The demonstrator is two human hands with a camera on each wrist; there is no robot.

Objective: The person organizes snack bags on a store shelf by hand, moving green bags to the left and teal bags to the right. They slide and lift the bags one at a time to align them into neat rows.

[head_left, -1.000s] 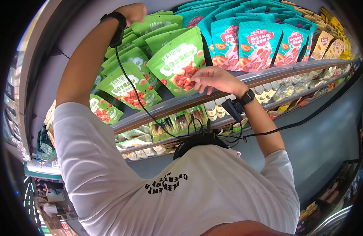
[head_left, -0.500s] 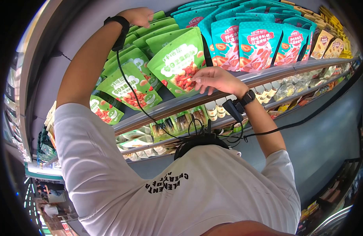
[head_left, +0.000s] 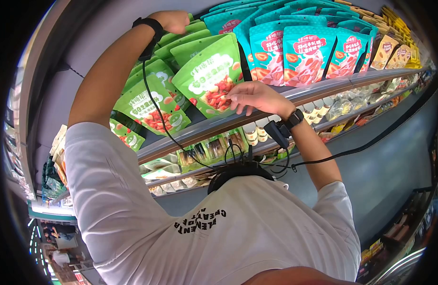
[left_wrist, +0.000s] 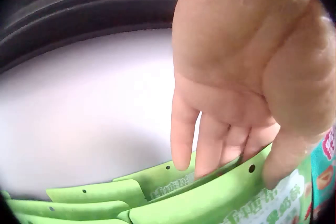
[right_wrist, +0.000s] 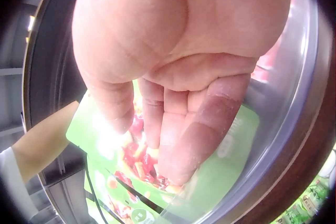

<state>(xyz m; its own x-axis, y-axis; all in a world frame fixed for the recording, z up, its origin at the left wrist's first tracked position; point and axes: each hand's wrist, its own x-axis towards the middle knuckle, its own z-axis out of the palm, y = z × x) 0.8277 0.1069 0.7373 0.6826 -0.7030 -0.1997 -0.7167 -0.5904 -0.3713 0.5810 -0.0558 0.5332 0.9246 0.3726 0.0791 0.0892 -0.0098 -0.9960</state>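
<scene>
Left hand pinches a green bag at the back of a shelf display; right hand hangs loose near the front.
The left hand (head_left: 172, 22) has its thumb before and fingers behind the top edge of the green bag (left_wrist: 210, 198), among others in a row. The right hand (head_left: 259, 98), fingers relaxed and grasping nothing, is at the lower corner of a front bag (head_left: 211, 71), near the shelf edge (head_left: 318, 93); contact is unclear. Teal bags (head_left: 306, 54) stand alongside.
</scene>
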